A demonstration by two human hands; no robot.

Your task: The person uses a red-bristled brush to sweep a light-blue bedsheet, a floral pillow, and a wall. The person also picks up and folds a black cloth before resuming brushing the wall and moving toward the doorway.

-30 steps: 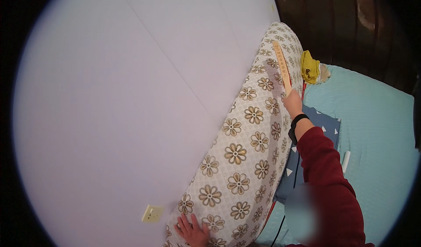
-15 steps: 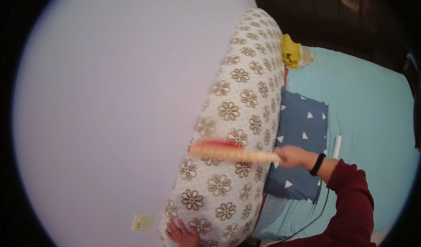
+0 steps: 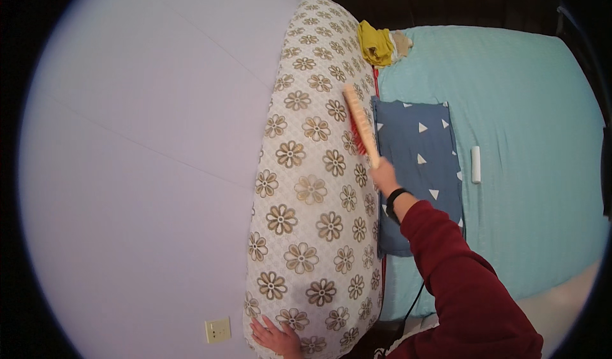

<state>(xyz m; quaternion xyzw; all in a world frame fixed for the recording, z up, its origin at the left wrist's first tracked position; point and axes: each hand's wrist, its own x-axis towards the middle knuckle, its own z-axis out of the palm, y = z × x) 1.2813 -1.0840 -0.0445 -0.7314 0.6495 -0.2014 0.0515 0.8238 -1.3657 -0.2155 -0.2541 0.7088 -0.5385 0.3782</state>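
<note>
My right hand (image 3: 384, 177) grips the handle of a wooden bed brush (image 3: 360, 120) with red bristles. The brush lies against the right side of a long cover with brown flowers (image 3: 306, 190), its head pointing away from me. That white cloth is draped over something long and rounded beside the wall. Near the cover's close end, my left hand (image 3: 278, 337) rests flat on the cloth with its fingers spread. A blue cloth with white triangles (image 3: 417, 142) lies beside the brush, partly behind my right forearm.
A light blue sheet (image 3: 523, 123) covers the bed on the right, with a white cylinder (image 3: 476, 165) on it. Folded yellow cloth (image 3: 376, 43) sits at the far edge. On the left, the pale wall (image 3: 146, 136) carries a socket (image 3: 217, 330). A dark cable (image 3: 413, 308) runs near my right arm.
My right hand has swung the brush from across the cover to its right side, farther away, now pointing forward. My view has shifted; the left hand stays on the cover.
</note>
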